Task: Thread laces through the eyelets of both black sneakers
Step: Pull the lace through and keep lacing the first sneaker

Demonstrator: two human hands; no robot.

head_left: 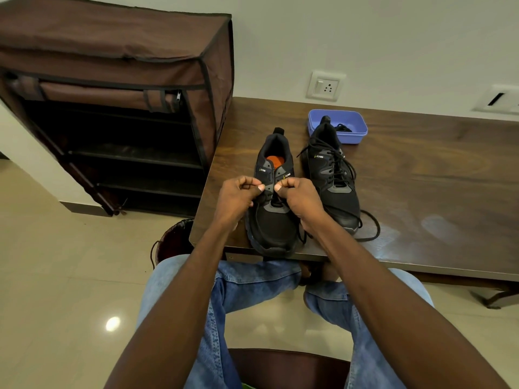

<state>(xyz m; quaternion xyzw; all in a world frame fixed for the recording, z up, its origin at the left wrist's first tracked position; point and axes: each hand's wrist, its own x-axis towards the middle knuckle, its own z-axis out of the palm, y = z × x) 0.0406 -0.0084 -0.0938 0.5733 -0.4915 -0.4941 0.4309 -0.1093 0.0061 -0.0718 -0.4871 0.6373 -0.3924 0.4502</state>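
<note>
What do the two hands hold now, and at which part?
Each hand, left and right, pinches one end of the black lace above the left sneaker.

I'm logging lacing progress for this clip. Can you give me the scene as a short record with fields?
surface: dark wooden table
left sneaker: laced only near the toe, upper eyelets open, orange insole visible
right sneaker: laced to the top, ends loose on the table
left hand: pinches a lace end beside the left sneaker
right hand: pinches the other lace end
blue tub: behind the right sneaker, holds something black
progress: one sneaker threaded, one under way
</note>
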